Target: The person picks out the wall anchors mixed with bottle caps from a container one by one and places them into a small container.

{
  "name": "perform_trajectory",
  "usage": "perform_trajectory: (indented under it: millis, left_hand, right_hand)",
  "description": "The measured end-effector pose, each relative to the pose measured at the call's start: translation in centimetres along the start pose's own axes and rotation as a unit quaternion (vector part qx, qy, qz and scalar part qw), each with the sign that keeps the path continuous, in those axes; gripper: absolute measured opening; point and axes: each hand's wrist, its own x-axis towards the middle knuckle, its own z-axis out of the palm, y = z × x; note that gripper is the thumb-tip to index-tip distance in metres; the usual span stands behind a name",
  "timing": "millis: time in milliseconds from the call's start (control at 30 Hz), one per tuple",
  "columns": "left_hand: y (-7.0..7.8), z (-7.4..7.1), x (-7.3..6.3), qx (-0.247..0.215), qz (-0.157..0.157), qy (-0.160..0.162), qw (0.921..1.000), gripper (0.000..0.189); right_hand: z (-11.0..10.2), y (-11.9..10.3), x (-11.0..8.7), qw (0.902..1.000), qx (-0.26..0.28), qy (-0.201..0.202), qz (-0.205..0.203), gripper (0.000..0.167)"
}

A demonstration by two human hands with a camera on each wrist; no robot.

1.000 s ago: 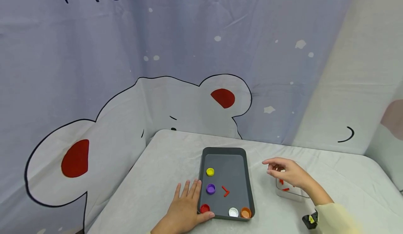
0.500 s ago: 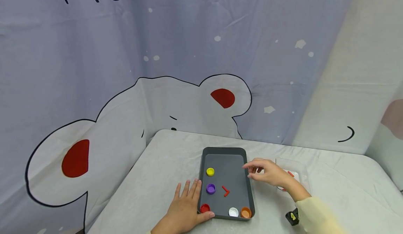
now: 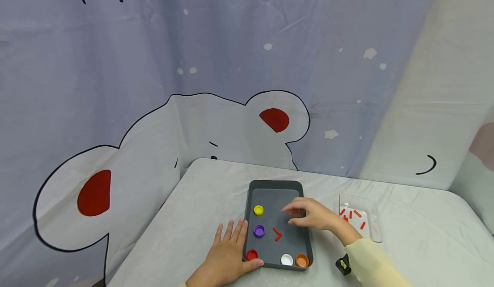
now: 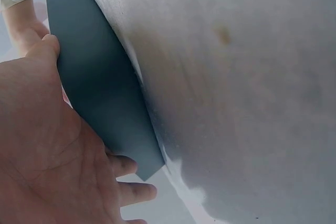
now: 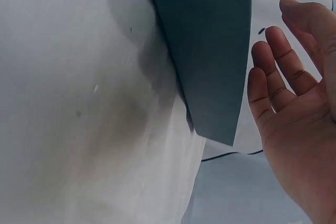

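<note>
A dark grey rectangular tray (image 3: pixel 275 185) lies on the cloth-covered table. On its floor are two small red sticks (image 3: pixel 278 237), meeting at an angle. Round caps stand around them: yellow (image 3: pixel 258 210), purple (image 3: pixel 259 231), red (image 3: pixel 251 255), white (image 3: pixel 287 260) and orange (image 3: pixel 302 261). My left hand (image 3: pixel 225 255) rests at the tray's near left corner, fingers straight and spread, thumb over the near rim. Over the tray's right side hovers my right hand (image 3: pixel 312 215), fingers loosely bent, thumb apart from the index finger. Nothing shows between those fingertips in the right wrist view.
To the tray's right stands a clear plastic box (image 3: pixel 376 227) holding several red sticks (image 3: pixel 357 213). A small black device (image 3: pixel 343 264) sits at my right wrist. A printed curtain (image 3: pixel 231 42) hangs behind the table.
My right hand has moved left from over the clear box to above the tray, uncovering the red sticks in the box. My left hand, the tray and the caps have stayed put.
</note>
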Motion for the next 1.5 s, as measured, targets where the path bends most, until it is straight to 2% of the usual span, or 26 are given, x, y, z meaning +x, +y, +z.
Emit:
perform_trajectory:
  millis: [233, 800, 1267, 1500]
  left_hand:
    - [0.0, 0.0, 0.0, -0.002, -0.001, -0.002, 1.0, 0.113]
    - [0.0, 0.0, -0.2, 0.001, 0.005, 0.006, 1.0, 0.112]
    - [0.1, -0.1, -0.3, -0.007, 0.006, 0.008, 0.9999, 0.111]
    - [0.0, 0.0, -0.3, -0.009, 0.006, 0.006, 0.9999, 0.112]
  right_hand:
    - [0.7, -0.1, 0.9, 0.9994, -0.006, -0.034, 0.001, 0.033]
    - [2.3, -0.4, 2.6, 0.989, -0.086, -0.116, 0.034, 0.037]
    - [3.1, -0.7, 3.1, 0.9816, -0.133, -0.133, 0.035, 0.041]
    - [3.1, -0.7, 3.1, 0.9823, -0.129, -0.131, 0.032, 0.037]
